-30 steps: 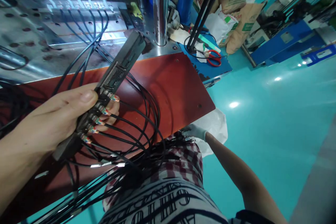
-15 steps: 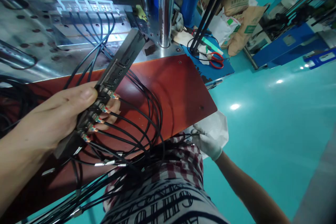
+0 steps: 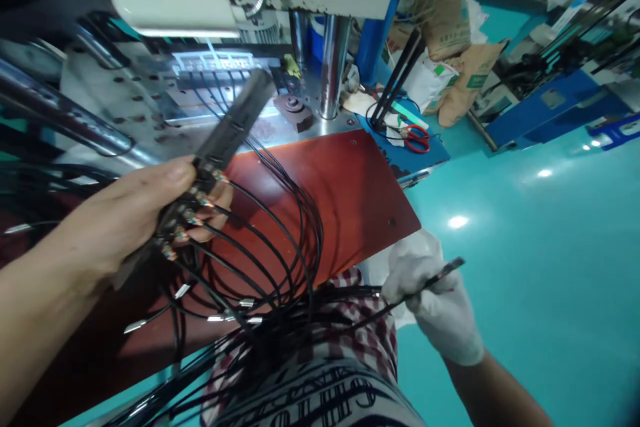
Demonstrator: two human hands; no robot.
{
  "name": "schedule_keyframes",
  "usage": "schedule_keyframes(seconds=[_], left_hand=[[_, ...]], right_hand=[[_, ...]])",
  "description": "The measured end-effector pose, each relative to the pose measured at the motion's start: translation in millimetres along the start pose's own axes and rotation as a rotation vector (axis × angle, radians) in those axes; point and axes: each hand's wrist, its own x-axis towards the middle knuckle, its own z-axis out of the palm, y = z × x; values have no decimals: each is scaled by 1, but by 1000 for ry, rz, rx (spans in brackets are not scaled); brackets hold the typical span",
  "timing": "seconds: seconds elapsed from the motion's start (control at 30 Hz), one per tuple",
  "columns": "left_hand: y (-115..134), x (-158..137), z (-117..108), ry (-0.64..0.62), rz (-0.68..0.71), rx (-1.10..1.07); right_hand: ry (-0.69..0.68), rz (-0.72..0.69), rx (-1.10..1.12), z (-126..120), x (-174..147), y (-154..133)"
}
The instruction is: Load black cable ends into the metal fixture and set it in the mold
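My bare left hand point(image 3: 145, 203) is closed around a long dark bar-shaped holder point(image 3: 233, 123), tilted over the red-brown board. Several black cables run from its slots, with small multicoloured wire ends point(image 3: 205, 201) showing at the holder. My right hand point(image 3: 435, 293), in a white glove, grips one black cable point(image 3: 377, 313) near its end, over the right side of my lap. That cable's dark tip sticks out past the fingers. A bundle of black cables point(image 3: 280, 320) with silvery connectors lies across my lap and the board's front edge.
The red-brown board point(image 3: 365, 200) projects from a press with steel columns point(image 3: 334, 67). White moulded pieces with cables point(image 3: 215, 61) sit in the press. Red-handled scissors point(image 3: 416, 139) lie on a blue surface at right, with paper sacks point(image 3: 470, 73) behind.
My right hand has risen to the right from beside my lap, bringing the cable end into view. The left hand keeps hold of the holder. The view has tilted up, showing more of the press.
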Motion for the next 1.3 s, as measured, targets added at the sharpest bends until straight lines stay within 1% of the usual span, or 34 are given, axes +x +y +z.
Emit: schedule_keyframes(seconds=[0.03, 0.07, 0.1, 0.17, 0.23, 0.3, 0.37, 0.47, 0.6, 0.7, 0.77, 0.83, 1.03, 1.2, 1.27, 1.3], left_hand=[[0, 3, -1, -34, 1, 19], [0, 7, -1, -75, 4, 8], [-1, 10, 0, -118, 12, -14], [-5, 17, 2, -190, 40, -38], [-11, 23, 3, -258, 61, -55], [-16, 29, 2, -299, 76, -45], [-20, 33, 1, -319, 88, -45], [-21, 35, 0, -327, 83, -64], [-17, 34, 3, -333, 67, -77], [-17, 35, 3, -353, 52, -80], [-17, 35, 2, -382, 44, -84], [-18, 35, 1, -413, 39, -82], [-21, 34, 1, -411, 82, -42], [-20, 32, 5, -446, 85, -77], [-18, 30, 6, -451, 116, -50], [-17, 30, 7, -441, 153, 1]], right_hand=[[12, -12, -69, 5, 17, -9], [24, 13, -99, 11, 35, -14], [13, 65, -84, 18, 53, -15], [-25, 203, 25, 33, 87, -7], [-64, 320, 132, 46, 110, 5], [-75, 361, 152, 55, 123, 15], [-68, 326, 99, 59, 128, 20], [-46, 292, -8, 64, 131, 19], [-113, 270, -192, 73, 141, 13], [-147, 173, -321, 81, 151, 11], [-170, 105, -372, 84, 155, 11], [-193, 71, -403, 85, 158, 9], [-228, 61, -480, 87, 157, 2], [-239, 95, -467, 86, 158, -1], [-237, 103, -484, 86, 158, -1], [-235, 99, -503, 86, 158, 0]])
